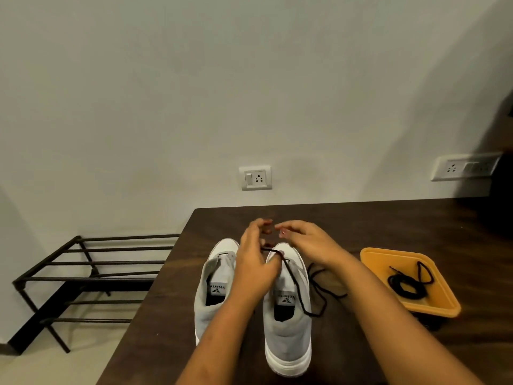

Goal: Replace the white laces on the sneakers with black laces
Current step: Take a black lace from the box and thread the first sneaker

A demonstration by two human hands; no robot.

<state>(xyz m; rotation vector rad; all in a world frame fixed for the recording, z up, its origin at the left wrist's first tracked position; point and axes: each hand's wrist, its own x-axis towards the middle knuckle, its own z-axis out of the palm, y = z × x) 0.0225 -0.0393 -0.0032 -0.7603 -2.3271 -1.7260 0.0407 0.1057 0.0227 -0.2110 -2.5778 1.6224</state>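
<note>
Both bare forearms extend forward from the lower edge of the view and converge toward the centre. The left hand (pixel 254 262) is turned with its back toward the camera, wrist roughly straight, fingers curled upward and forward; the thumb and forefinger tips are drawn close together at the top. The right hand (pixel 308 240) lies palm down, angled inward toward the left, its fingers bent and its fingertips (pixel 283 231) brought just beside those of the left hand. The fingertips of the two hands sit near one another; whether they touch cannot be determined. Neither hand is spread flat. No sleeves are visible on either arm.
</note>
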